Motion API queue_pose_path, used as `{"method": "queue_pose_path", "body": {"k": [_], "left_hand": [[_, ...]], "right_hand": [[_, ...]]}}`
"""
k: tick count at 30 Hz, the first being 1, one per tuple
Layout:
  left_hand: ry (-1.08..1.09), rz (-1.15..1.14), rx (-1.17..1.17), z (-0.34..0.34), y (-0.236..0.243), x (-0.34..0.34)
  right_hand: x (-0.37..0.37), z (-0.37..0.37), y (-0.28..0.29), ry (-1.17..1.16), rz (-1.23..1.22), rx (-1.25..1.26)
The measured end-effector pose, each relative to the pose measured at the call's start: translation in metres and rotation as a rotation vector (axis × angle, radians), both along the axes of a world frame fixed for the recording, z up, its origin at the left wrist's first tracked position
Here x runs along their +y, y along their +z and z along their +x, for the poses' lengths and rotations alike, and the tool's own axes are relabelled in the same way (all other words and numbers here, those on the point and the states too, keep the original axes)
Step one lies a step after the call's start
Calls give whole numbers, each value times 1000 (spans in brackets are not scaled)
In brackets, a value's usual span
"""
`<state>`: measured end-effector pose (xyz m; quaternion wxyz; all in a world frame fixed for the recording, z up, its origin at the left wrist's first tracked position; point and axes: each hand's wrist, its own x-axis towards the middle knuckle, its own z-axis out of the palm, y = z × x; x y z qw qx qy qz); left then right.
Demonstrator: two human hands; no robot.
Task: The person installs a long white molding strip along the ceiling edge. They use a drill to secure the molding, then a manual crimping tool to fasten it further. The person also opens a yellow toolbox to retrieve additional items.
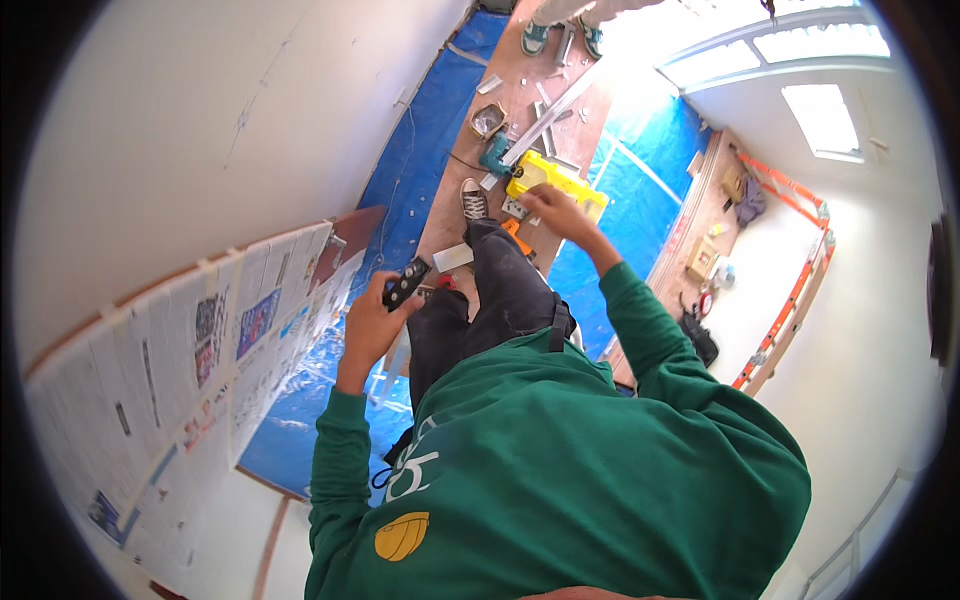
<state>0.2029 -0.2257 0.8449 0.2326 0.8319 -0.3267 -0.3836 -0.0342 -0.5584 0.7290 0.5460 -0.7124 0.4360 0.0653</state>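
Observation:
My left hand (377, 325) grips a black piece (405, 283) dotted with several round silver spots. My right hand (555, 215) is held over the plank near a yellow plastic case (560, 175), its fingers loosely bent and apart, with nothing visible in them. Beside the case lie a teal power tool (495, 155) and a long pale metal strip (550, 115). An orange tool (517, 235) and a white rectangular piece (453, 257) lie by my legs.
Another person's feet (535, 38) stand at the far end of the plank (455, 205). Blue sheeting (640, 210) flanks it. A newspaper-covered panel (180, 390) is at left. An orange ladder (790, 330), bags (748, 200) and small items lie at right.

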Motion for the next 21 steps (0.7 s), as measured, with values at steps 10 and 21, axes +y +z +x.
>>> {"method": "queue_pose_path", "body": {"k": [10, 21], "left_hand": [[-256, 312, -236, 32, -34, -32], [-65, 423, 100, -25, -240, -24]], "right_hand": [[-98, 25, -216, -376, -240, 179], [-192, 153, -462, -47, -443, 203]]}}
